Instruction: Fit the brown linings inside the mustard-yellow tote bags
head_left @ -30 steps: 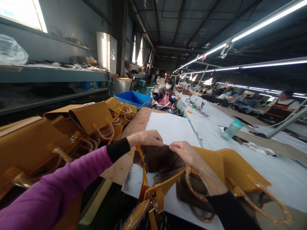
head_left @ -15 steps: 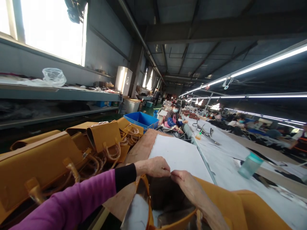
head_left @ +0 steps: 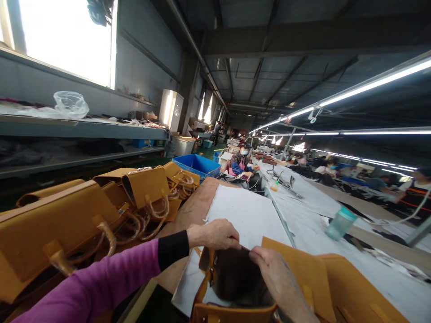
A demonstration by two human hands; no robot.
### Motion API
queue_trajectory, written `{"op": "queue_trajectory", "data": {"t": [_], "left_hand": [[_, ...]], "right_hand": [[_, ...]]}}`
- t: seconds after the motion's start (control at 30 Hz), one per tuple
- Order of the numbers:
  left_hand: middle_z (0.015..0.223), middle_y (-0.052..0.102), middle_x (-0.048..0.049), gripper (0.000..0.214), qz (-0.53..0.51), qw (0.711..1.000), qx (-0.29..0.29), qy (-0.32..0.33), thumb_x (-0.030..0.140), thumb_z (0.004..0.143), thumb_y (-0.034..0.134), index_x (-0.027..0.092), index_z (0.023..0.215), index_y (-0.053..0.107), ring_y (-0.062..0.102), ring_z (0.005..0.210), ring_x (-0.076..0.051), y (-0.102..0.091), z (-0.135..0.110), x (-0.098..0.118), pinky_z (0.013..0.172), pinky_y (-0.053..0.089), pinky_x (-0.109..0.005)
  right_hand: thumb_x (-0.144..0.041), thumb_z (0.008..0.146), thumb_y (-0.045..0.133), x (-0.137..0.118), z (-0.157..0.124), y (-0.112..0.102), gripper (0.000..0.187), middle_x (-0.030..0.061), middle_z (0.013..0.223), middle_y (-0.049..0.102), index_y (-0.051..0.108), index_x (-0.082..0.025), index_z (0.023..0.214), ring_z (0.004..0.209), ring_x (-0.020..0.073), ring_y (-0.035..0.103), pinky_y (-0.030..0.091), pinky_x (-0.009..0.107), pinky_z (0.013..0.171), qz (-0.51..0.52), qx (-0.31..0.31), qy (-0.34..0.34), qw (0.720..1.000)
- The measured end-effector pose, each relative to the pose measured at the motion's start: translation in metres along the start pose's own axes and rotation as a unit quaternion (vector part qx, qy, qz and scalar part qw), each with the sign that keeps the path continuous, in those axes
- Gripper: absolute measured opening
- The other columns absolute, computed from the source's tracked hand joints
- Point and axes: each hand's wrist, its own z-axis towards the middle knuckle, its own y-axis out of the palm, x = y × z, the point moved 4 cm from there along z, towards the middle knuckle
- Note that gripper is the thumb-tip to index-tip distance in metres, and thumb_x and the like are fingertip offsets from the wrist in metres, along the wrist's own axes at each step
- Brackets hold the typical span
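A tan handbag (head_left: 235, 312) with a dark lining stands open-topped in front of me, its mouth facing up. My left hand (head_left: 215, 234) pinches the far rim of this bag from the left. On the same rim, a little to the right, my right hand (head_left: 274, 264) grips with thumb and fingers. A short stretch of edge shows between the two hands. White paper-like stuffing shows inside and beside the bag. Right of my right hand lies a tan flap or panel (head_left: 296, 269), partly overlapped by another tan piece (head_left: 350, 282).
Several tan handbags (head_left: 63, 224) with wrapped handles are piled at left. Beyond them sits a blue bin (head_left: 197, 166). A white sheet (head_left: 242, 208) covers the bench ahead. A teal bottle (head_left: 340, 223) stands at right. A co-worker (head_left: 240, 163) sits farther along the bench.
My hands have moved slightly apart along the rim, the right one shifting right. The bag's mouth has turned, showing more of the near edge. The tan flap at right now stands out higher.
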Motion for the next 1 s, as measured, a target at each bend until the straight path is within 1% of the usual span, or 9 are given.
{"op": "queue_trajectory", "data": {"t": [0.1, 0.2, 0.33, 0.43, 0.57, 0.63, 0.7, 0.83, 1.0], "left_hand": [[0.073, 0.065, -0.0006, 0.015, -0.061, 0.998, 0.022, -0.015, 0.026, 0.077, 0.062, 0.015, 0.083, 0.069, 0.054, 0.065, -0.010, -0.005, -0.009, -0.007, 0.060, 0.038, -0.018], [0.077, 0.063, 0.0005, 0.021, -0.135, 0.989, 0.043, -0.039, 0.024, 0.069, 0.067, 0.013, 0.087, 0.066, 0.054, 0.070, -0.011, -0.009, -0.020, -0.018, 0.064, 0.039, -0.019], [0.076, 0.061, 0.0013, 0.025, -0.247, 0.966, 0.018, -0.079, 0.020, 0.066, 0.065, 0.012, 0.090, 0.063, 0.053, 0.068, -0.011, 0.000, -0.030, -0.033, 0.061, 0.039, -0.020], [0.077, 0.064, -0.0002, 0.027, -0.300, 0.950, 0.003, -0.090, 0.023, 0.067, 0.064, 0.011, 0.091, 0.064, 0.055, 0.068, -0.012, 0.007, -0.029, -0.036, 0.062, 0.040, -0.020], [0.074, 0.066, -0.0008, 0.029, -0.301, 0.946, 0.033, -0.114, 0.033, 0.068, 0.064, 0.011, 0.086, 0.069, 0.055, 0.071, -0.013, 0.008, -0.018, -0.036, 0.068, 0.040, -0.022], [0.072, 0.066, -0.0011, 0.030, -0.292, 0.945, 0.045, -0.141, 0.036, 0.067, 0.064, 0.012, 0.082, 0.071, 0.055, 0.070, -0.014, 0.009, -0.012, -0.038, 0.067, 0.040, -0.022], [0.070, 0.066, -0.0011, 0.031, -0.282, 0.946, 0.040, -0.154, 0.037, 0.066, 0.064, 0.012, 0.080, 0.072, 0.054, 0.067, -0.013, 0.010, -0.007, -0.041, 0.064, 0.039, -0.022], [0.066, 0.064, -0.0003, 0.030, -0.244, 0.959, 0.003, -0.144, 0.037, 0.065, 0.063, 0.012, 0.078, 0.073, 0.051, 0.061, -0.012, 0.012, -0.002, -0.042, 0.059, 0.037, -0.021], [0.058, 0.058, 0.0014, 0.026, -0.176, 0.978, -0.003, -0.113, 0.033, 0.069, 0.059, 0.011, 0.075, 0.072, 0.045, 0.056, -0.009, 0.007, 0.001, -0.033, 0.052, 0.032, -0.020]], "right_hand": [[-0.036, 0.082, 0.032, 0.000, -0.002, -0.003, 0.028, 0.0009, 0.059, 0.054, 0.042, -0.022, 0.059, 0.062, 0.0175, 0.051, 0.030, 0.028, 0.059, -0.005, 0.001, 0.004, 1.000], [-0.035, 0.082, 0.034, -0.002, -0.003, -0.007, 0.028, -0.0001, 0.058, 0.050, 0.040, -0.021, 0.058, 0.062, 0.0164, 0.049, 0.029, 0.028, 0.059, 0.004, 0.001, -0.005, 1.000], [-0.036, 0.082, 0.036, -0.001, -0.004, -0.009, 0.029, -0.0010, 0.056, 0.046, 0.038, -0.021, 0.057, 0.060, 0.0150, 0.046, 0.028, 0.027, 0.058, 0.017, 0.007, -0.004, 1.000], [-0.036, 0.082, 0.037, 0.000, -0.004, -0.008, 0.030, -0.0016, 0.055, 0.046, 0.039, -0.021, 0.056, 0.059, 0.0142, 0.045, 0.027, 0.026, 0.057, 0.020, 0.009, -0.001, 1.000], [-0.035, 0.082, 0.038, 0.002, -0.002, -0.007, 0.030, -0.0025, 0.054, 0.044, 0.039, -0.021, 0.056, 0.058, 0.0135, 0.044, 0.027, 0.025, 0.057, 0.020, 0.010, 0.005, 1.000], [-0.034, 0.082, 0.038, 0.002, -0.001, -0.007, 0.029, -0.0027, 0.054, 0.043, 0.039, -0.020, 0.056, 0.058, 0.0133, 0.044, 0.026, 0.025, 0.057, 0.018, 0.010, 0.006, 1.000], [-0.033, 0.082, 0.038, 0.001, -0.001, -0.007, 0.029, -0.0027, 0.055, 0.042, 0.039, -0.020, 0.056, 0.059, 0.0130, 0.043, 0.025, 0.025, 0.056, 0.013, 0.009, 0.008, 1.000], [-0.032, 0.083, 0.039, -0.004, -0.004, -0.008, 0.028, -0.0025, 0.056, 0.043, 0.042, -0.020, 0.057, 0.059, 0.0125, 0.043, 0.024, 0.025, 0.056, -0.001, 0.009, 0.014, 1.000], [-0.030, 0.084, 0.041, -0.005, -0.002, -0.011, 0.028, -0.0019, 0.055, 0.046, 0.050, -0.020, 0.059, 0.057, 0.0120, 0.043, 0.024, 0.025, 0.055, -0.042, 0.002, 0.009, 0.999]]}}
